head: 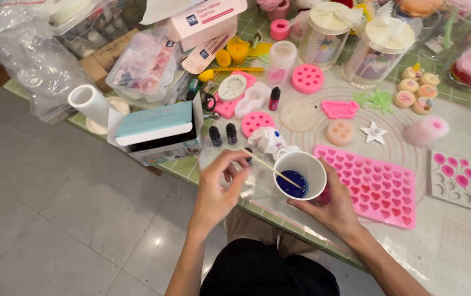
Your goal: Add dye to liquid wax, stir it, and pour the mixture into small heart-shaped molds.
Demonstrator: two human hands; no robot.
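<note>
My right hand [331, 211] grips a white cup [301, 174] from below and the side; dark blue liquid lies in its bottom. My left hand [219, 186] pinches a thin wooden stick [276, 172], whose far tip dips into the blue liquid. Both hands are at the table's near edge. Just right of the cup lies a pink silicone mould with many heart cavities [375, 183].
Small dark dropper bottles [223, 135], round pink moulds [257, 121], a white star [374, 132], a grey mould with pink fills [459, 181], a teal-lidded box [156, 123], plastic bags and tall jars [378, 52] crowd the table. Tiled floor lies to the left.
</note>
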